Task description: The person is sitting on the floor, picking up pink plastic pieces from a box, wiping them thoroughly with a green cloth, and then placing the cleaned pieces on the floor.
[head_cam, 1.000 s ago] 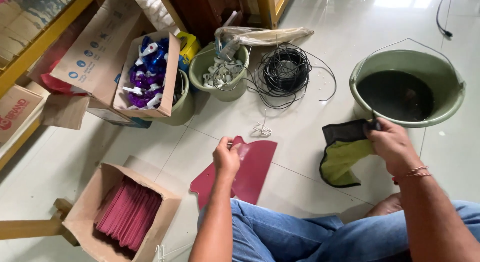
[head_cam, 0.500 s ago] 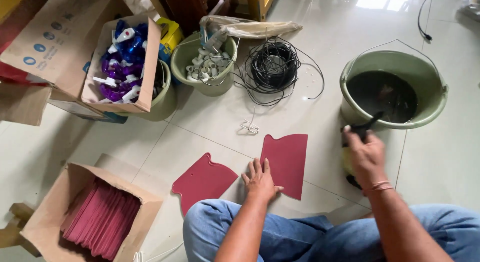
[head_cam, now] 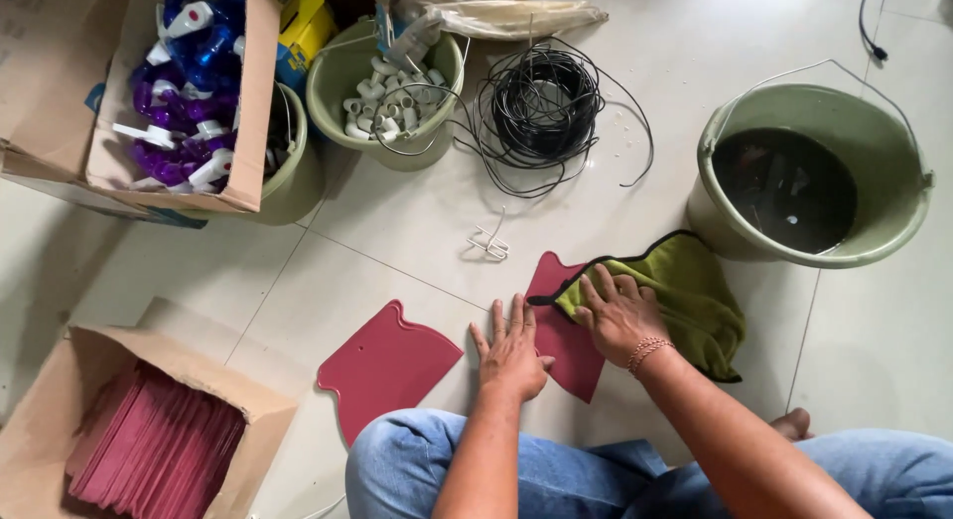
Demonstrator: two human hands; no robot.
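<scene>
Two dark red flat plastic sheets lie on the white floor tiles. My left hand point(head_cam: 511, 348) presses flat, fingers spread, on the left edge of the right-hand red sheet point(head_cam: 566, 352). My right hand point(head_cam: 617, 314) lies flat on a green cloth with black trim point(head_cam: 685, 291) that covers most of that same sheet. The other red sheet point(head_cam: 382, 365) lies untouched to the left, by my knee.
A green bucket of dark water point(head_cam: 819, 177) stands at the right. Behind are a coil of black wire point(head_cam: 544, 107), a green bucket of white fittings point(head_cam: 387, 92) and a box of spray heads point(head_cam: 184, 92). A box of red sheets point(head_cam: 149, 445) sits lower left. A small wire clip point(head_cam: 489, 244) lies nearby.
My right hand brought the cloth from the bucket's rim down onto the right-hand red sheet. My left hand split two sheets apart and now holds the right one flat.
</scene>
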